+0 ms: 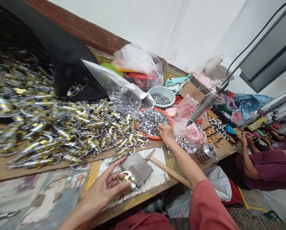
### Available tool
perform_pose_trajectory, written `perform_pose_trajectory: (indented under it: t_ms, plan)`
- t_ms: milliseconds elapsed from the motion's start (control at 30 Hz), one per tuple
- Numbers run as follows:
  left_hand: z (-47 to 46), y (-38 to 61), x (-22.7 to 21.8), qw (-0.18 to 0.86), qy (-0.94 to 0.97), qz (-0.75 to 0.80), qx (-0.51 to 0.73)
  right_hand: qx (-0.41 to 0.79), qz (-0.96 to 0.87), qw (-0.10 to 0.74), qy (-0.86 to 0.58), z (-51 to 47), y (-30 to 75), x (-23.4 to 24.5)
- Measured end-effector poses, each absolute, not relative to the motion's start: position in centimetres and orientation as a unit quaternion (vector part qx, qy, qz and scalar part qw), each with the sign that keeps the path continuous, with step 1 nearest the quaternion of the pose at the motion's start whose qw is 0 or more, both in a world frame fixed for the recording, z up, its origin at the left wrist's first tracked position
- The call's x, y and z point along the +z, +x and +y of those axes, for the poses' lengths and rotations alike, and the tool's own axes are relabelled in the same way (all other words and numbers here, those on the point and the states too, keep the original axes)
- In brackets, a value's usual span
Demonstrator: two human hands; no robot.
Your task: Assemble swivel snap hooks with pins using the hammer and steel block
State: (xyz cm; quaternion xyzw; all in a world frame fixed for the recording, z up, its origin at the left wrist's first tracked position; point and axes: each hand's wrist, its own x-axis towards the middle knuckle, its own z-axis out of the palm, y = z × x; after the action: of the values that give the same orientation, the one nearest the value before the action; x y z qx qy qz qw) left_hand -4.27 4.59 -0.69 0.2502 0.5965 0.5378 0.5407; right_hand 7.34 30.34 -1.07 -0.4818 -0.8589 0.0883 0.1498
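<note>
My left hand grips a silver-and-yellow metal hook fitting between thumb and fingers, just in front of a flat grey metal block. A hammer with a wooden handle lies beside the block, its head pointing away from me. My right hand reaches over the near edge of an orange basin full of small metal parts. Its fingers are pinched together at the parts; what is between them is too small to make out.
A large heap of similar hook fittings covers the left. Behind are a pale basin of pins, clear plastic bags and a cardboard box. An electric screwdriver hangs at right above a metal pot. Another person works further right.
</note>
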Motion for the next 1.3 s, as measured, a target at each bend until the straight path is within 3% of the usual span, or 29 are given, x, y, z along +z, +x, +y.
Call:
perform_pose_trajectory:
  t_ms: [267,500,600,767,1000,1100,1300]
  plan:
    - [4.5,-4.1,-1.1,0.531,0.239,0.605,0.543,0.178,-0.836,0.214,-0.474,29.2,7.6,0.0]
    - [4.6,-4.4,-1.0,0.568,0.242,0.567,0.545,0.305,-0.899,0.184,-0.256,19.8,9.8,0.7]
    - [4.7,-4.4,-1.1,0.572,0.250,0.555,0.549,0.272,-0.935,0.173,-0.148,17.1,10.7,1.0]
    - [4.6,-4.4,-1.9,0.574,0.276,0.537,0.554,0.244,-0.945,0.186,-0.118,15.6,10.4,0.4]
    - [4.6,-4.4,-2.3,0.579,0.280,0.521,0.561,0.287,-0.889,0.335,-0.121,14.4,10.1,-0.6]
    - [4.6,-4.4,-2.4,0.581,0.279,0.513,0.567,0.226,-0.906,0.354,-0.059,14.2,9.9,-1.1]
    - [4.7,-4.4,-2.2,0.578,0.280,0.515,0.567,0.072,-0.947,0.314,0.012,14.2,9.9,-1.2]
